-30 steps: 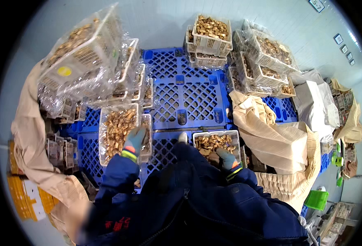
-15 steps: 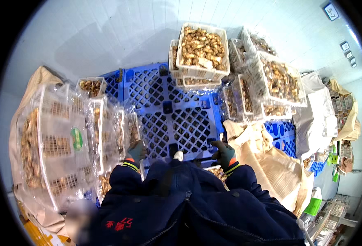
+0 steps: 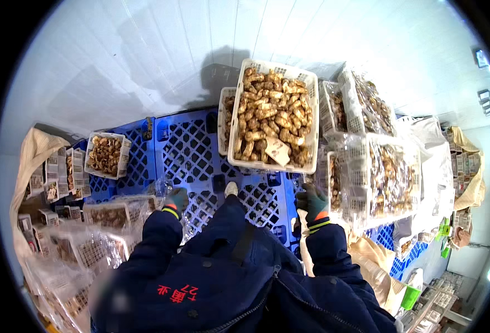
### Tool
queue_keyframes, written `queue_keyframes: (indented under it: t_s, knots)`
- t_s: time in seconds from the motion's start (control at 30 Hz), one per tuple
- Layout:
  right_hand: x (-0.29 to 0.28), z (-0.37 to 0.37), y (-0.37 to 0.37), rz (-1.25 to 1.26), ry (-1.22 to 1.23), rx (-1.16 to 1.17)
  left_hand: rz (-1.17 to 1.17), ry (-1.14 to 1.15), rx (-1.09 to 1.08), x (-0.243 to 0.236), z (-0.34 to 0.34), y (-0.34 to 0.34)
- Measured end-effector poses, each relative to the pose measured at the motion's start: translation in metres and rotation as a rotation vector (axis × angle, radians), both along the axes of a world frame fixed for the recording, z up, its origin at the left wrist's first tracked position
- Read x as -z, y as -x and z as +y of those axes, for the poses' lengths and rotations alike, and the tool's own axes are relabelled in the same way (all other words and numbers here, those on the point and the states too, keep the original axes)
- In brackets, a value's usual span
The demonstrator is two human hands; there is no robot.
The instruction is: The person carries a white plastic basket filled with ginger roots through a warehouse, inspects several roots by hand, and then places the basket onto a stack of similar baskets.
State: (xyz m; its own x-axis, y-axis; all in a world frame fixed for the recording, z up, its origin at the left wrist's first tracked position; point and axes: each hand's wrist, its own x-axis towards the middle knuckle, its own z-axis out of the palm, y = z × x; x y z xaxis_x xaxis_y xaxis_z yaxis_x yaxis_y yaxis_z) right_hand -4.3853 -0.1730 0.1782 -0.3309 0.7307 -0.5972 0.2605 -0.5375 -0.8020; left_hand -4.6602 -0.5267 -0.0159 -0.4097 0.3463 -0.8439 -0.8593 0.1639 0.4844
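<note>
My left hand (image 3: 177, 200), in a dark glove, hangs with loosely bent fingers and nothing visible in it, beside plastic-wrapped crates (image 3: 112, 213). My right hand (image 3: 312, 201), gloved too and a little blurred, has its fingers apart and holds nothing I can see. Ahead, a white lattice crate (image 3: 315, 111) is heaped with brown-and-cream mushrooms (image 3: 270, 114); a pale tag (image 3: 277, 150) lies on them. That crate tops a stack, with another crate (image 3: 223, 125) partly hidden at its left. Near my right hand stand wrapped crates (image 3: 356, 177) of mushrooms.
Blue lattice pallets (image 3: 187, 150) cover the floor before me; my shoe (image 3: 231, 188) is on them. A small crate (image 3: 127, 158) of mushrooms stands at the left. Tan cloth (image 3: 375, 266) drapes at the right. A pale panelled wall (image 3: 162, 61) closes the far side.
I have stepped forward, so the heaped crate ahead looks larger and nearer. The wrapped stack at left has slid back in view. Both hands remain low at my sides.
</note>
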Motion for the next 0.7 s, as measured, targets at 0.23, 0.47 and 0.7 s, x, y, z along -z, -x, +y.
queue_keyframes:
  t_s: [0.23,0.47,0.7]
  knots:
    - [0.057,0.146,0.099,0.295,0.010,0.186,-0.590,-0.724,-0.069,0.076,0.067,0.140]
    - [0.119,0.233,0.170,-0.015,-0.194,0.254,0.438,-0.104,-0.025,-0.013,0.242,0.077]
    - [0.129,0.234,0.177,0.056,-0.171,0.230,0.543,0.131,-0.107,-0.057,0.256,0.038]
